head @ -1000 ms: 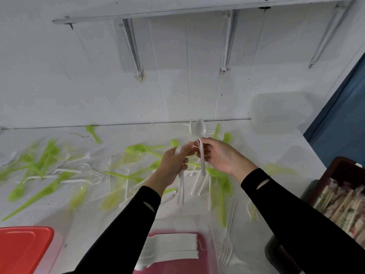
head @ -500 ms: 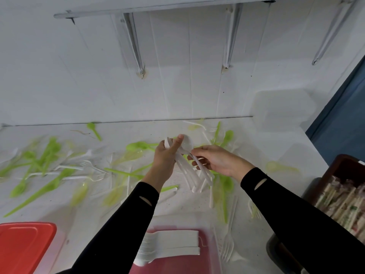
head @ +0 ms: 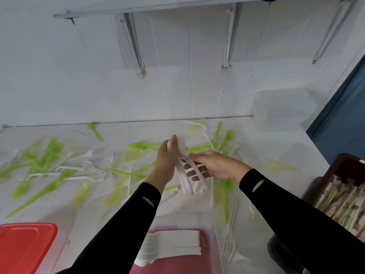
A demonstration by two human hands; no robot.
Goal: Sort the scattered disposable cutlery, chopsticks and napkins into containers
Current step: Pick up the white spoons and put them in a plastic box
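Note:
A bunch of white plastic spoons (head: 184,175) hangs above the middle of the white table (head: 256,147), bowls up and handles down. My left hand (head: 167,159) grips the bunch at the bowls, thumb up. Just right of it, my right hand (head: 213,165) pinches a spoon handle in the bunch. Green cutlery (head: 39,165) and white forks (head: 92,171) lie scattered over the table. A clear container with a red base (head: 177,267) at the near edge holds stacked white cutlery (head: 171,244).
A red lid (head: 23,248) lies at the near left. A dark brown box (head: 339,186) with wrapped chopsticks stands at the right. A clear lidded box (head: 282,109) sits at the back right against the wall. A blue wall panel borders the right.
The spoons stood upright a second ago; now the bunch is gathered and tilted, handles pointing down right. Both hands have moved slightly closer together on it.

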